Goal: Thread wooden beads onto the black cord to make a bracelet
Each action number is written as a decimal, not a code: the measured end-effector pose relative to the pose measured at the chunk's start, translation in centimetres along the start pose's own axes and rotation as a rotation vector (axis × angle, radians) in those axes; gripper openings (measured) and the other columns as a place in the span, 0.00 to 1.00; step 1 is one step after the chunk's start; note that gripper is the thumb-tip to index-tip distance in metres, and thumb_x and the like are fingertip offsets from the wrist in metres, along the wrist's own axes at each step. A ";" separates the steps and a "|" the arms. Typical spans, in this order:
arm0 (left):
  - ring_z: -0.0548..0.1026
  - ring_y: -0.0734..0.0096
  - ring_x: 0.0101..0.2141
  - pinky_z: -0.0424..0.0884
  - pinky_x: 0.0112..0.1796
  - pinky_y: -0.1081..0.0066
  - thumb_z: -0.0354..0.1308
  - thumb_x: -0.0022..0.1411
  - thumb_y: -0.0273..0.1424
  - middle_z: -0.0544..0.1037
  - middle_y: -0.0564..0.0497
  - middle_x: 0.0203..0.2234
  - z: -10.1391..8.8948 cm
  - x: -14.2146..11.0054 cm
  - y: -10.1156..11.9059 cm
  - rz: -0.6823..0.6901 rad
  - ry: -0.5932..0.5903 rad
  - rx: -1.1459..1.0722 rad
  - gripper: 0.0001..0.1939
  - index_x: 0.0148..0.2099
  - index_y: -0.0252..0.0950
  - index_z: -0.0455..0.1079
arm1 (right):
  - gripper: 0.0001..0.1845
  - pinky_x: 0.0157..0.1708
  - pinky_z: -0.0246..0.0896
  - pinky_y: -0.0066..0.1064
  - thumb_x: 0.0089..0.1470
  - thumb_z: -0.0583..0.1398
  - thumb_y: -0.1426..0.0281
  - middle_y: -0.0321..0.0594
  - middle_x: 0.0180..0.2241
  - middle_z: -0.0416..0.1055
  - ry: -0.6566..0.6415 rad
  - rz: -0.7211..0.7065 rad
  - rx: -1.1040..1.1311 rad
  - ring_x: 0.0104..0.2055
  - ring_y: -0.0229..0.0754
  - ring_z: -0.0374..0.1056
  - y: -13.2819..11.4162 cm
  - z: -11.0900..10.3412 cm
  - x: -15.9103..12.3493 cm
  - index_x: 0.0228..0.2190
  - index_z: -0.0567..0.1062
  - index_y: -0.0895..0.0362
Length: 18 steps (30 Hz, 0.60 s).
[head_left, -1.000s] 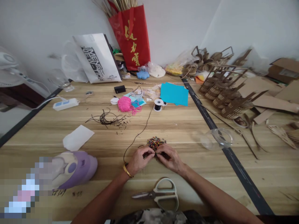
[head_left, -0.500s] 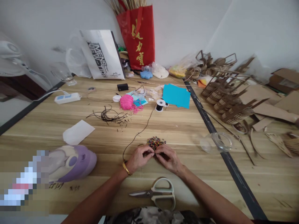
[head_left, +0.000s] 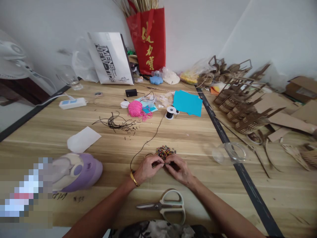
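Note:
My left hand (head_left: 147, 169) and my right hand (head_left: 180, 168) meet fingertip to fingertip over the table, both pinched. A thin black cord (head_left: 143, 145) runs from a white-rimmed spool (head_left: 170, 113) down to my left hand, which grips it. Whatever my right thumb and forefinger pinch is too small to make out. Just beyond my fingertips lies a pile of small multicoloured beads (head_left: 164, 151), partly hidden by my hands. Closer to my body, between my forearms, rest scissors (head_left: 170, 207) with pale handles, blades pointing left.
Cut black cord pieces (head_left: 116, 123), pink yarn (head_left: 135, 108) and blue sheets (head_left: 187, 103) lie farther back. On the left are white paper (head_left: 84, 139) and a purple-and-cream object (head_left: 84, 172). Clear tape rolls (head_left: 235, 152) and woven baskets (head_left: 244, 112) are on the right.
The view has shifted very slightly. Both hands keep the same pinch in nearly the same spot by the beads.

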State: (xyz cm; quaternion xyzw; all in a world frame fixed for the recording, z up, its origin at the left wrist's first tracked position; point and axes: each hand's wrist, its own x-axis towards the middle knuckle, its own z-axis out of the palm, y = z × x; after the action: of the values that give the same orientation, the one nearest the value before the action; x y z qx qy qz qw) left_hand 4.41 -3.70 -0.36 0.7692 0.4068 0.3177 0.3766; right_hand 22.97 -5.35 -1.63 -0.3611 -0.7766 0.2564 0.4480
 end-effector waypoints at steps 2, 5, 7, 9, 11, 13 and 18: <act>0.73 0.71 0.29 0.68 0.34 0.72 0.58 0.55 0.24 0.79 0.50 0.27 0.0 0.0 0.0 0.002 -0.003 0.000 0.04 0.31 0.35 0.74 | 0.03 0.36 0.64 0.33 0.56 0.58 0.74 0.42 0.31 0.72 -0.007 -0.004 0.010 0.35 0.40 0.68 0.0 0.0 0.0 0.34 0.72 0.57; 0.73 0.71 0.28 0.68 0.34 0.72 0.58 0.55 0.23 0.79 0.50 0.27 0.0 0.0 -0.1 0.002 -0.010 0.001 0.04 0.31 0.34 0.74 | 0.04 0.37 0.64 0.34 0.56 0.58 0.74 0.42 0.32 0.73 -0.026 -0.003 0.023 0.35 0.40 0.68 0.1 0.0 0.0 0.35 0.72 0.57; 0.73 0.72 0.29 0.68 0.34 0.73 0.58 0.55 0.23 0.79 0.50 0.27 0.0 0.0 -0.1 0.002 -0.011 0.002 0.04 0.31 0.34 0.74 | 0.04 0.37 0.64 0.34 0.57 0.58 0.73 0.43 0.32 0.73 -0.038 0.005 0.025 0.35 0.41 0.68 0.1 -0.1 0.0 0.34 0.73 0.57; 0.73 0.72 0.29 0.68 0.34 0.73 0.58 0.55 0.23 0.79 0.51 0.27 0.0 0.0 -0.1 -0.002 -0.011 0.002 0.04 0.31 0.34 0.73 | 0.04 0.37 0.64 0.34 0.57 0.58 0.73 0.43 0.32 0.73 -0.042 0.013 0.023 0.35 0.41 0.68 0.1 -0.1 0.0 0.34 0.73 0.56; 0.73 0.72 0.29 0.68 0.35 0.73 0.58 0.55 0.23 0.79 0.51 0.27 0.0 0.0 -0.1 -0.004 -0.012 0.002 0.04 0.31 0.34 0.73 | 0.03 0.37 0.64 0.34 0.57 0.58 0.73 0.43 0.32 0.73 -0.039 0.014 0.021 0.36 0.41 0.68 0.1 -0.1 0.0 0.34 0.73 0.56; 0.73 0.72 0.29 0.68 0.34 0.73 0.58 0.55 0.23 0.79 0.50 0.27 0.0 0.0 -0.1 -0.002 -0.014 0.002 0.03 0.31 0.34 0.73 | 0.03 0.37 0.64 0.34 0.56 0.58 0.73 0.43 0.32 0.73 -0.032 0.008 0.022 0.36 0.41 0.68 0.1 -0.1 0.0 0.34 0.73 0.56; 0.73 0.71 0.29 0.67 0.35 0.73 0.59 0.55 0.23 0.79 0.50 0.27 0.0 -0.1 -0.3 0.000 -0.015 0.003 0.03 0.31 0.34 0.74 | 0.03 0.37 0.64 0.34 0.57 0.58 0.73 0.42 0.31 0.73 -0.036 -0.001 0.024 0.35 0.40 0.68 0.1 -0.1 0.0 0.34 0.73 0.56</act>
State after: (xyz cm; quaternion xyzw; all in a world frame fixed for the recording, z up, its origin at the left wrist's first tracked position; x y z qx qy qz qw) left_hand 4.30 -3.66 -0.62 0.7723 0.4042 0.3113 0.3786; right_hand 23.07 -5.30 -1.72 -0.3506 -0.7818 0.2718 0.4381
